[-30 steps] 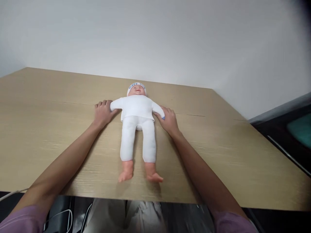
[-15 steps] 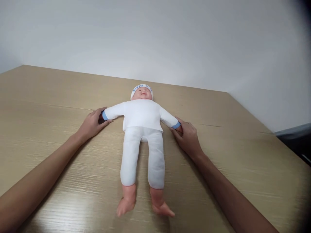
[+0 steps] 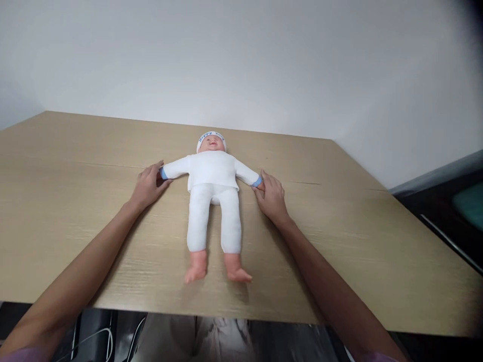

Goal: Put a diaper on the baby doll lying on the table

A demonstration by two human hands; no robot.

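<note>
At the left, our left hand (image 3: 148, 185) is partly curled, fingers and thumb closed round the end of one sleeve of the doll (image 3: 213, 168). The doll lies face up on the wooden table (image 3: 94, 231), arms spread between our hands, bare feet towards us (its white headband carries blue lettering). Next, our right hand (image 3: 272, 197) is curled, gripping the doll's other hand just beyond the blue cuff (image 3: 257, 181).

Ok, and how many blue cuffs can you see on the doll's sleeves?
2 on the doll: one blue cuff at the left hand, the other cuff at the right hand. I see no sign of others hidden.
</note>
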